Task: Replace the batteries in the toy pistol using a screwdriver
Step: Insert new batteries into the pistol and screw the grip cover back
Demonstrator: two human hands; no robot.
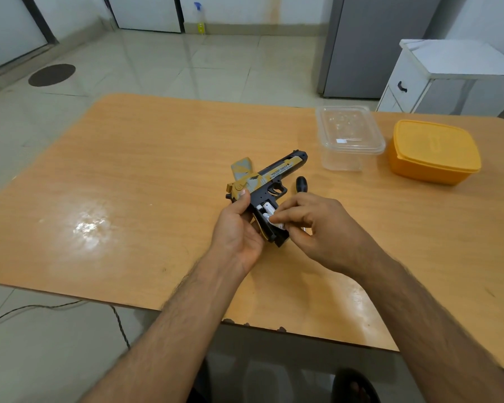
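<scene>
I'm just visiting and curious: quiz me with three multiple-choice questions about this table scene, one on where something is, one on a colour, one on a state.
1. Where does the screwdriver lie?
A. inside the clear container
B. on the table just beyond the right hand
C. on the floor

2. What colour is the lidded box at the table's right end?
A. blue
B. orange-yellow
C. black

3. What state is the toy pistol grip in?
A. cover screwed shut
B. wrapped in tape
C. open, white batteries showing

Answers:
1 B, its dark handle sticks out above the right hand on the table.
2 B, box and lid are both orange-yellow, beside the clear container.
3 C, the batteries sit exposed while the left hand holds the pistol.
</scene>
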